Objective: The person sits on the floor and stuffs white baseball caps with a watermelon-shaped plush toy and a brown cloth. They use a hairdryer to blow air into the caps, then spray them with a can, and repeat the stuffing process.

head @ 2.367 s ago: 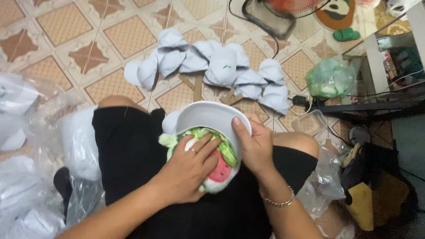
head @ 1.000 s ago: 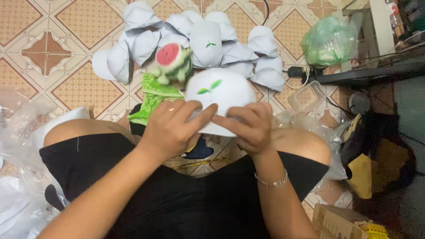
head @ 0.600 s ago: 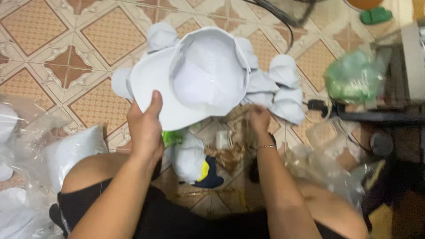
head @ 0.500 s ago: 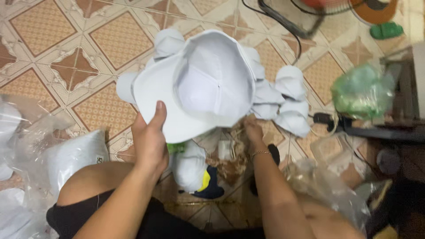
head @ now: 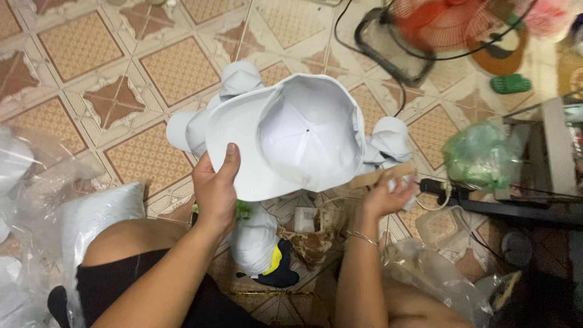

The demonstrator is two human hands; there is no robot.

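My left hand [head: 214, 189] grips the brim of a white cap [head: 285, 136], held upside down so its inside faces me. My right hand [head: 385, 193] is raised to the right of the cap and pinches a flat tan strip [head: 381, 175] between its fingers. A bracelet sits on the right wrist. Behind the cap a row of more white caps [head: 388, 138] lies on the tiled floor. Between my knees lies a white cap with a yellow and dark patch [head: 262, 249].
Clear plastic bags [head: 36, 200] pile up at the left, another bag [head: 437, 276] lies by my right knee. A green bag [head: 480, 157], a power strip [head: 438, 188], a floor fan [head: 437, 30] and a shelf [head: 546, 158] stand at the right.
The cap was turned over from crown-up on my lap to inside-up and lifted. My right hand let go of it and now holds the tan strip.
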